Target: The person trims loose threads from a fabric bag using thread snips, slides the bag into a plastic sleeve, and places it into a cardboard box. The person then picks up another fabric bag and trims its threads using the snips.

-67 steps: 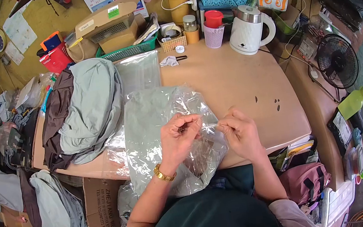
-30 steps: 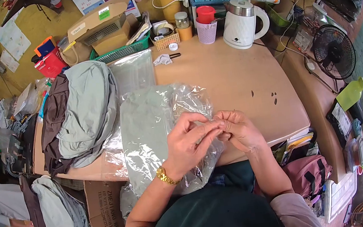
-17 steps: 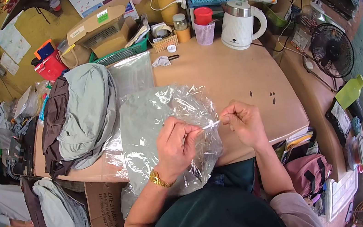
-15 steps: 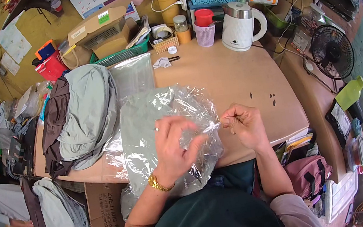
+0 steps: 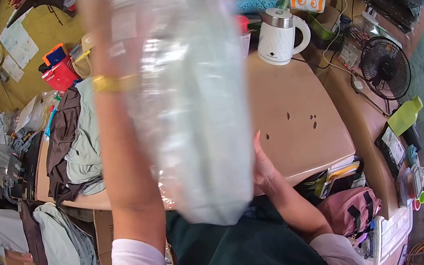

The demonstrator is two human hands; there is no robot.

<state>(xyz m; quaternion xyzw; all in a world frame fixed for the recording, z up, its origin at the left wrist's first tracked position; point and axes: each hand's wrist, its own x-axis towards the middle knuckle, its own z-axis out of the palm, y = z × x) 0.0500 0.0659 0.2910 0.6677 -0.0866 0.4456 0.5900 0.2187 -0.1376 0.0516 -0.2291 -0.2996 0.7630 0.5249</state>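
Note:
A clear plastic bag with pale grey-green cloth inside is lifted close to the camera, upright and blurred by motion. My left arm reaches up along its left side, with a gold watch on the wrist. Above the watch, my left hand is smeared and its fingers cannot be made out. Low on the bag's right side is my right hand, thumb pointing up; the bag hides its other fingers. Piled pale green and brown cloth lies on the table's left.
The brown table bears a white kettle at the back. A black fan stands right, above a pink bag. More cloth hangs at left, beside another person's sleeve.
The filled bag has risen from the table toward the camera and now blocks much of the view. My left arm has swung up; my right hand has moved slightly down and left beside the bag.

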